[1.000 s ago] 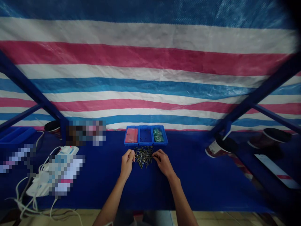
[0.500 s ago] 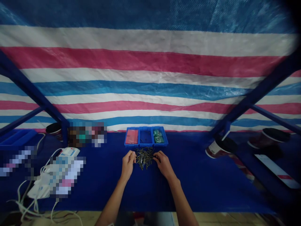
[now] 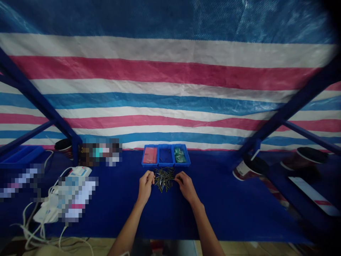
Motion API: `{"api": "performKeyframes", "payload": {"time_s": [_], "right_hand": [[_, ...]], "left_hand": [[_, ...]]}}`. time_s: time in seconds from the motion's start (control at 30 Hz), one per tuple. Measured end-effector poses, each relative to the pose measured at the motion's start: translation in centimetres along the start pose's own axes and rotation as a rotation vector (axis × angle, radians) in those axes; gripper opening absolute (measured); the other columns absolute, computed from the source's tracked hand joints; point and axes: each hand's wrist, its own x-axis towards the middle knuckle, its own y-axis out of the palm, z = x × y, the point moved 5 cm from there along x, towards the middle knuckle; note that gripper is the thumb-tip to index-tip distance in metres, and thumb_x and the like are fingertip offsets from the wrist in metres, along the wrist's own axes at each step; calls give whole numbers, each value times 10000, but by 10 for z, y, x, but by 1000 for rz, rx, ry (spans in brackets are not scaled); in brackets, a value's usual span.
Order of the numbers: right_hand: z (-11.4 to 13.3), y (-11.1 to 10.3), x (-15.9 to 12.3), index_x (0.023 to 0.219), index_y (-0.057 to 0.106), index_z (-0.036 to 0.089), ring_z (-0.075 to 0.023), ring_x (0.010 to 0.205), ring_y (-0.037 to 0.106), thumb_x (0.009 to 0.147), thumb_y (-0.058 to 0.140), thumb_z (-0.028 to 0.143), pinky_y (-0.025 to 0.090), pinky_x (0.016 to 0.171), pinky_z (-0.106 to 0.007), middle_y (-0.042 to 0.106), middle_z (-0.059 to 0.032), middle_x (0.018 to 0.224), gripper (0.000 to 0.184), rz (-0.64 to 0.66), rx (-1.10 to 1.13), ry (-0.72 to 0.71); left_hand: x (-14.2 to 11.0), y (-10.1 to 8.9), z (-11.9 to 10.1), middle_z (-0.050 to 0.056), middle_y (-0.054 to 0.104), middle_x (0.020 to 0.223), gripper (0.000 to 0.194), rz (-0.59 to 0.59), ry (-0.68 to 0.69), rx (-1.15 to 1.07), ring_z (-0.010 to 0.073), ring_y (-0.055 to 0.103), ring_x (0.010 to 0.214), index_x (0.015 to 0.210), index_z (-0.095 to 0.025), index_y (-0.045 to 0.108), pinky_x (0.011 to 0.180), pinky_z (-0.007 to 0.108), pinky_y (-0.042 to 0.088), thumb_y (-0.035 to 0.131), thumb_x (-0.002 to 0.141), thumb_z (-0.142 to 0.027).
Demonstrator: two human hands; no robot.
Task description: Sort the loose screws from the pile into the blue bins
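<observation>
"Reaching into the loose dark metal pins [image 3: 164, 179], were you?"

"Yes: your half-closed left hand [image 3: 145, 185] and right hand [image 3: 186, 187] flanked them, any pin held unclear."

"Within reach, just before the blue plastic bins [image 3: 165, 165]."

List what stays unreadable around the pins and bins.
Head view only:
Left hand: curled fingers hide any pin held.
Right hand: likewise.
Metal pins: too small to identify their kind.
Blue tray's middle compartment: contents too small and dark.
Items left of the hands: pixelated.

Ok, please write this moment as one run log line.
left hand: at pile of metal pins | right hand: at pile | blue bins: behind pile
</observation>
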Motion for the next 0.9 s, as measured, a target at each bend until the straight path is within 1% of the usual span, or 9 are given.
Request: {"api": "performKeyframes", "payload": {"time_s": [0.13, 0.2, 0.27, 0.33, 0.4, 0.5, 0.6, 0.7, 0.9], "right_hand": [[-4, -3, 0, 836, 605, 202, -197, 727, 597, 943, 536, 299, 444, 675, -300, 621, -35, 808, 161, -43, 40, 40], [-4, -5, 0, 844, 607, 197, -192, 697, 584, 942, 547, 357, 435, 654, -294, 629, -29, 783, 197, -73, 65, 69], [0, -4, 1, 844, 609, 190, -186, 677, 569, 940, 552, 406, 430, 635, -284, 626, -23, 756, 243, -114, 102, 96], [10, 0, 1, 840, 608, 186, -178, 671, 560, 943, 549, 428, 429, 627, -271, 617, -17, 738, 270, -164, 149, 113], [24, 12, 0, 854, 611, 183, -170, 669, 557, 953, 541, 415, 428, 621, -260, 617, -15, 737, 262, -191, 197, 114], [44, 36, -3, 884, 622, 184, -162, 657, 555, 966, 528, 361, 422, 616, -253, 628, -19, 750, 216, -174, 228, 87], [53, 52, -8, 895, 625, 190, -167, 679, 566, 972, 512, 318, 420, 639, -257, 633, -23, 769, 187, -191, 208, 71], [52, 57, -12, 893, 628, 193, -171, 702, 577, 970, 511, 301, 420, 660, -261, 634, -25, 781, 177, -202, 196, 70], [48, 55, -11, 876, 632, 194, -178, 693, 577, 963, 515, 295, 415, 643, -262, 639, -28, 766, 177, -203, 200, 91]], "left_hand": [[0, 0, 0, -25, 499, 585, 410, 14, 5, -7, 122, 448, 548, 741, -176, 558, 552, 222, 323, 459, 976, -497], [0, 0, 0, -24, 501, 588, 390, 8, 6, -15, 123, 454, 552, 765, -174, 570, 553, 219, 327, 470, 972, -489], [-1, 0, -2, -24, 507, 601, 359, -2, 10, -23, 122, 458, 557, 810, -172, 590, 554, 217, 329, 490, 963, -481], [-1, 0, -5, -23, 515, 616, 328, 0, 14, -26, 123, 465, 565, 868, -172, 609, 560, 216, 333, 512, 954, -473], [-2, 1, -8, -21, 523, 623, 315, 14, 16, -23, 126, 476, 575, 912, -171, 627, 569, 218, 341, 529, 947, -469], [-3, 3, -12, -16, 539, 628, 319, 53, 15, -21, 130, 496, 589, 944, -165, 652, 585, 222, 356, 544, 942, -466], [-3, 3, -12, -9, 560, 640, 332, 85, 4, -35, 134, 518, 612, 958, -152, 670, 603, 222, 372, 546, 943, -460], [-3, 4, -9, -2, 570, 649, 336, 108, -2, -42, 136, 527, 629, 953, -138, 682, 610, 219, 376, 553, 941, -447], [-3, 7, -7, -6, 557, 643, 319, 162, 5, -38, 127, 516, 616, 928, -132, 692, 603, 216, 371, 548, 950, -416]]}}
